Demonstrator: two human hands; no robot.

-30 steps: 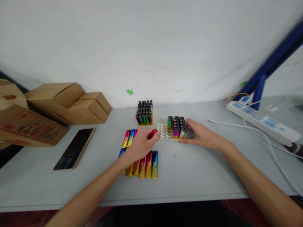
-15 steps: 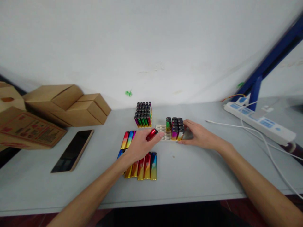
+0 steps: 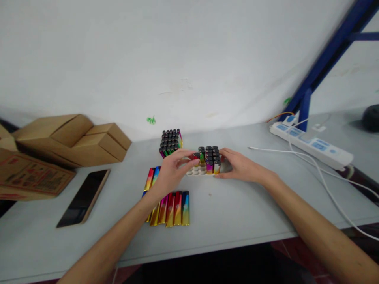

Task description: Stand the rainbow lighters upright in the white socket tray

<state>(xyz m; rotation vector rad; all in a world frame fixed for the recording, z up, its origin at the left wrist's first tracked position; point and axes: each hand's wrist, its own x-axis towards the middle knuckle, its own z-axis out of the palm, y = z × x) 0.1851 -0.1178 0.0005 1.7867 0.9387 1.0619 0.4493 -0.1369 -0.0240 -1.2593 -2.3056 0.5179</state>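
My left hand (image 3: 171,170) pinches a red lighter (image 3: 196,156) and holds it upright over the left side of a white slotted tray (image 3: 196,171). Several colourful lighters (image 3: 209,157) stand in the tray's right half. My right hand (image 3: 240,165) rests against the tray's right side, fingers curled around it. In front of my left hand, several metallic rainbow lighters (image 3: 170,203) lie flat in rows on the grey table (image 3: 237,209). A second tray full of upright lighters (image 3: 170,141) stands behind.
Cardboard boxes (image 3: 74,138) are stacked at the back left, with a flat printed carton (image 3: 26,173) in front. A phone (image 3: 84,197) lies face up on the left. A white power strip (image 3: 310,144) with cables (image 3: 325,173) sits at the right; a blue metal frame (image 3: 325,59) rises behind.
My left hand has carried the red lighter from beside the tray up over its left slots, turning it upright. The camera view shifted slightly left; the right hand stayed at the tray.
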